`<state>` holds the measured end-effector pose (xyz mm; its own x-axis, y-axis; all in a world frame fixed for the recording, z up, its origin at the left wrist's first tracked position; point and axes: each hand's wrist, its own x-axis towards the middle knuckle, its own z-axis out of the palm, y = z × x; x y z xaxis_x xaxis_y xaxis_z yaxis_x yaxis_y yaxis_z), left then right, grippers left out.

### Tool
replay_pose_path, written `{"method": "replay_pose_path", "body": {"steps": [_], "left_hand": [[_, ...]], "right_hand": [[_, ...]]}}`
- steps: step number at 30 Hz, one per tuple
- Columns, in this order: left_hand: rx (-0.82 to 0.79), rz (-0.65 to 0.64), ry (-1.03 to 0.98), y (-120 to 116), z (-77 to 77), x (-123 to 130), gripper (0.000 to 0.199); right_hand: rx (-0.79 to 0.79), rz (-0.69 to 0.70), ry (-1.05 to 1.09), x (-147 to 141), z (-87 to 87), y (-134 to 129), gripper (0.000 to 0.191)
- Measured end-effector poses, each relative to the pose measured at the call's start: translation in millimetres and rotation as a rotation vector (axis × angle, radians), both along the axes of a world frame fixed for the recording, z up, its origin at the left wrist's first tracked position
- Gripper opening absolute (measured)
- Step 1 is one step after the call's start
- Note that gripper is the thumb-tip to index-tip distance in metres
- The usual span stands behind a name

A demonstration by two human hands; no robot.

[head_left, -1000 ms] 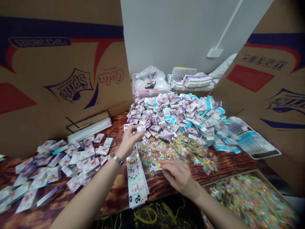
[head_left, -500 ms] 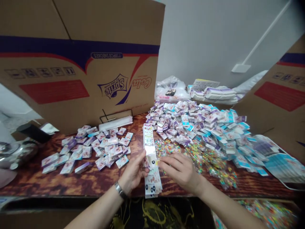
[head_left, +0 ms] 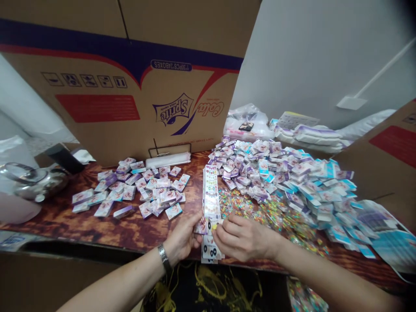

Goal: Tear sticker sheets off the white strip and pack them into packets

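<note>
My left hand (head_left: 183, 236) is closed on a small printed carton (head_left: 202, 225), white and purple with a pink picture. Just right of it, my right hand (head_left: 243, 237) pinches a small white and yellow slip (head_left: 216, 225), mostly hidden by the fingers. Both hands are over a stack of long sticker strips (head_left: 212, 195) that runs from the table's front edge toward the back. Dark oval prints show on its near part, small coloured prints on its far part. Clear packets of multicoloured bits (head_left: 269, 212) lie right of the strips.
Several finished-looking small cartons (head_left: 125, 188) lie at left, and a large heap of flat cartons (head_left: 292, 173) at right. A big cardboard box (head_left: 130, 104) stands behind, another box (head_left: 390, 156) at far right. A metal kettle (head_left: 42, 184) stands at the left edge.
The view has turned slightly, so the scene sits further right. The carton in my left hand shows more clearly, and my right fingers have drawn together beside it with the slip.
</note>
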<state>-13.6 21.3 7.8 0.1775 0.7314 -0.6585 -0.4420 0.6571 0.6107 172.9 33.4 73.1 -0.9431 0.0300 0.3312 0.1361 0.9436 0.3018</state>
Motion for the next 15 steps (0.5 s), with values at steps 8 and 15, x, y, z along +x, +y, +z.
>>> {"method": "replay_pose_path", "body": {"steps": [8, 15], "left_hand": [[-0.043, 0.126, -0.11, -3.3, -5.4, 4.6, 0.021], [0.065, 0.175, -0.109, -9.8, 2.0, 9.0, 0.016]], "right_hand": [[0.074, 0.019, -0.033, 7.6, -2.6, -0.6, 0.018], [-0.01, -0.027, -0.038, 15.0, -15.4, 0.4, 0.015]]}}
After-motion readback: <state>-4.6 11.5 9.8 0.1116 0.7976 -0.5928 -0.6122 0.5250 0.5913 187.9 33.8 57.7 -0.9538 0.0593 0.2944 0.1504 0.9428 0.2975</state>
